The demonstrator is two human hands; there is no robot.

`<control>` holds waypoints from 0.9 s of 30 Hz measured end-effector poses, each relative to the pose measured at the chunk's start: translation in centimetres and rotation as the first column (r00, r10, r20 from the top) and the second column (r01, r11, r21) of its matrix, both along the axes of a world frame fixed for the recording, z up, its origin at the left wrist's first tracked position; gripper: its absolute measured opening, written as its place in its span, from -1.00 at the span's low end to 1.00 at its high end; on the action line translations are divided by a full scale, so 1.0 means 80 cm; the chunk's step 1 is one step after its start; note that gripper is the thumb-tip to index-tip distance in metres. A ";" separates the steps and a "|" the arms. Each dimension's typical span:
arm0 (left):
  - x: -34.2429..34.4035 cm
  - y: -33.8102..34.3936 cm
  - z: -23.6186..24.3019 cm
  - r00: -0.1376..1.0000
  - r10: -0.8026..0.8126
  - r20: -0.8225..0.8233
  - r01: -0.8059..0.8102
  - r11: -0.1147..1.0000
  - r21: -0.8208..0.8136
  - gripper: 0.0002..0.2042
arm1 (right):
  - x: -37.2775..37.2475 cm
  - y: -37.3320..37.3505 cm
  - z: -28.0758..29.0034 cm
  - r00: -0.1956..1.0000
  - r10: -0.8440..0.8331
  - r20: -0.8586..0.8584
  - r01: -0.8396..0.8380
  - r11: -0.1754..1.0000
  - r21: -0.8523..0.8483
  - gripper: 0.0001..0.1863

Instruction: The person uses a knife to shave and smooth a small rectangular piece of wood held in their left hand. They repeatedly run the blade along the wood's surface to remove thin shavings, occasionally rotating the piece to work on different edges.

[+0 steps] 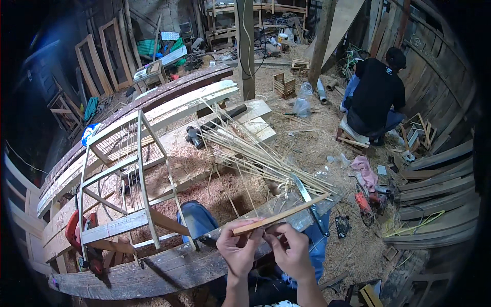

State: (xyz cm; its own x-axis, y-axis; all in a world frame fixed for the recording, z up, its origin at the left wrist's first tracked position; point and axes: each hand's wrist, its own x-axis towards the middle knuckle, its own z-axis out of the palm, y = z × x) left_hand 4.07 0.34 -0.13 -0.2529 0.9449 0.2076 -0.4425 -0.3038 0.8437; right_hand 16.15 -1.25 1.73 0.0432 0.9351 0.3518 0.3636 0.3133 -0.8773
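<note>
My left hand (239,247) is closed around the near end of a flat wooden strip (286,215), which slants up to the right in front of me. Just beside it, my right hand (292,251) is pinched at the strip's lower edge; what lies between its fingertips is too small to make out. Beyond the strip a long knife (302,188) with a dark handle (320,223) rests across the bench edge. A loose bundle of thin sticks (255,153) fans out from there toward the back left.
An open wooden frame (111,173) stands on the bench (169,273) at left, near a red tool (74,231). A hammer (194,137) lies farther back among shavings. At right are a pink cloth (364,173), a red power tool (364,203) and a seated person (379,92) in black.
</note>
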 end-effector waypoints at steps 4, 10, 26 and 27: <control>0.003 0.002 -0.001 0.999 -0.023 0.044 0.023 1.000 0.007 -0.79 | 0.001 0.004 0.002 0.993 -0.084 0.086 0.078 0.995 0.069 -0.92; 0.015 -0.002 0.002 0.991 0.132 0.010 -0.132 0.991 0.005 -0.77 | -0.038 -0.013 0.001 0.969 -0.160 -0.187 0.153 0.987 -0.051 -0.86; -0.023 0.009 -0.007 0.981 -0.038 -0.190 0.078 0.976 0.204 -0.79 | 0.012 0.002 0.060 0.915 -0.304 0.266 0.234 0.936 0.263 -0.88; -0.027 0.010 -0.004 0.966 -0.055 -0.254 0.117 0.965 0.234 -0.78 | 0.013 0.008 0.071 0.886 -0.298 0.355 0.216 0.943 0.251 -0.89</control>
